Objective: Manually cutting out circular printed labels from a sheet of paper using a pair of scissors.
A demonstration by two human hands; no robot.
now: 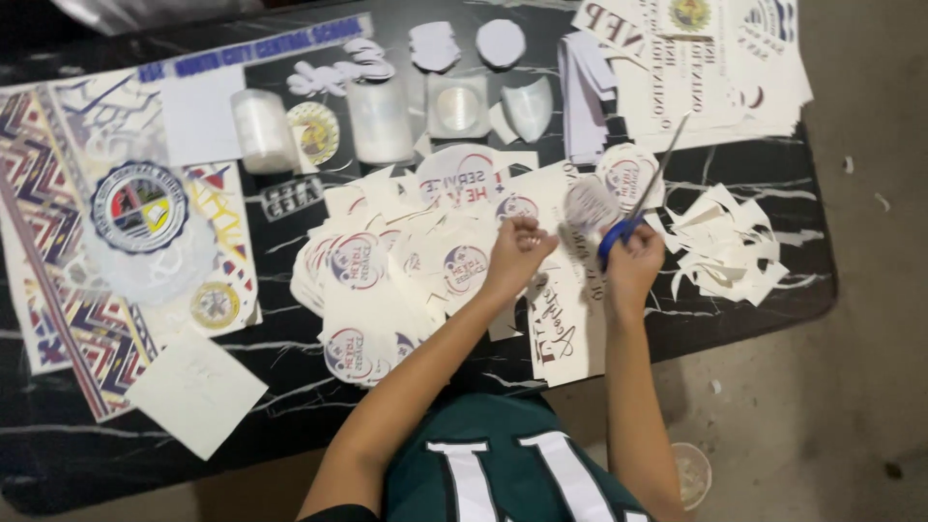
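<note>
My right hand (pixel 635 263) grips blue-handled scissors (pixel 642 196) whose long blades point up and to the right over the table. My left hand (pixel 519 249) pinches a round printed paper sticker (pixel 588 207) that sits right at the scissors' blades. Under and to the left of both hands lies a spread pile of cut round stickers (pixel 387 280) with red and blue emblems. A strip of paper with dark script lettering (pixel 565 329) lies below my hands.
A heap of white paper offcuts (pixel 727 244) lies to the right. Printed sheets (pixel 706 63) are stacked at the back right. Patterned banners with a round seal (pixel 140 208) cover the left. Clear plastic cups (pixel 379 121) stand at the back of the black marbled table (pixel 754 309).
</note>
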